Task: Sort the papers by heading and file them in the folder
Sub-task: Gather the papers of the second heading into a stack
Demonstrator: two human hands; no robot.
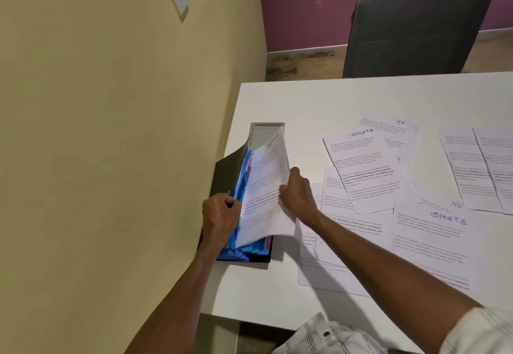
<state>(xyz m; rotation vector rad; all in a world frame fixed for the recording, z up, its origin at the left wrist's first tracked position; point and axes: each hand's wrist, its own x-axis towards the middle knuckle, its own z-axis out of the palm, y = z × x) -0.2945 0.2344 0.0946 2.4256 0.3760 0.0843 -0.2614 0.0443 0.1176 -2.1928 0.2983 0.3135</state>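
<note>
Folder: black expanding folder (222,170) with blue dividers (241,184), lying open at the left edge of the white table (319,98), close against the yellow wall (111,131).
Sheaf in folder: stack of printed sheets headed "ADMIN" (263,187), standing tilted among the dividers; top corner leans toward the far end of the folder, lower edge down between the blue pockets.
Left hand: left hand (219,215) has fingers curled round the blue dividers at the folder's near-left side, gripping them back from the sheaf.
Right hand: right hand (297,190) has its fingers curled on the right edge of the ADMIN sheets, pinching the stack.
Loose papers: spread on the table right of the folder, overlapping. One "SPORTS" page (363,170) lies slanted on top; an "HR" page (394,131) sits behind it; a second "SPORTS" sheet (433,237) near the right forearm, an "HR" heading peeking just above it.
Far right: two more pages (483,167) side by side, headings not readable.
Background: dark chair (416,26) beyond the table; purple wall (319,7) behind it.
Clothing: striped pale shirt (327,337) at bottom edge.
</note>
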